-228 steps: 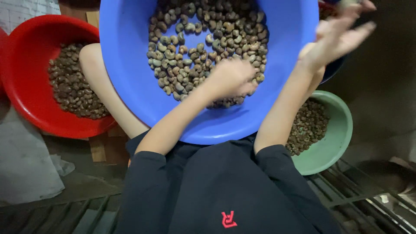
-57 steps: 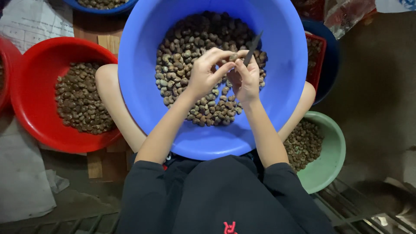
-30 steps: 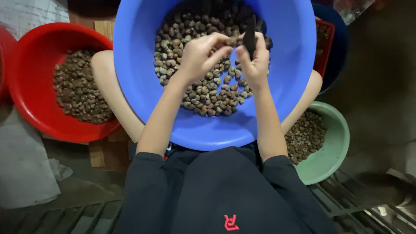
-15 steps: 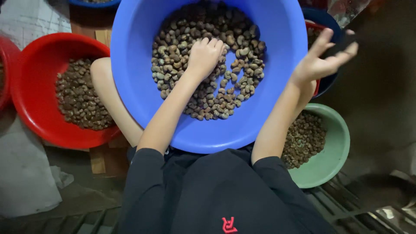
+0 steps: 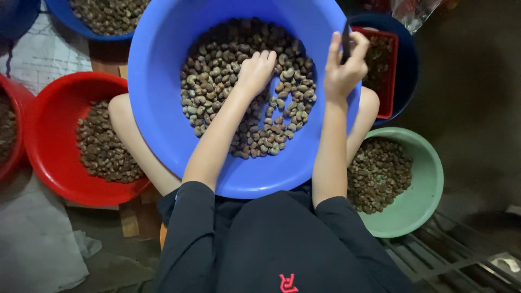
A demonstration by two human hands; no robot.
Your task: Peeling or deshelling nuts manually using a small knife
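One person sits with a big blue basin (image 5: 163, 81) between the knees, and two bare hands are at work over it. The left hand (image 5: 255, 70) lies palm down on the heap of nuts (image 5: 217, 59) in that basin, fingers together and curled into the pile; whether it has closed on a nut cannot be told. The right hand (image 5: 344, 68) is raised over the basin's right rim, its fingers clamped on a small dark blade (image 5: 345, 40) that points upward. Six tubs show in all: the big blue basin, a red bowl (image 5: 49, 157) at the left with brown nuts in it, a second red bowl (image 5: 13, 157) cut off by the left edge, a green bowl (image 5: 429, 179) at the lower right also part full, a dark blue bowl (image 5: 404, 70) at the upper right with one red tray (image 5: 392, 76) inside it, and another blue bowl (image 5: 62, 16) at the top left (only partly in view). The tubs stand on a dark, dim floor with bits of wooden board (image 5: 130, 220) showing, pale cloth or paper (image 5: 32, 244) at the left and a metal grille (image 5: 434, 260) at the lower right.
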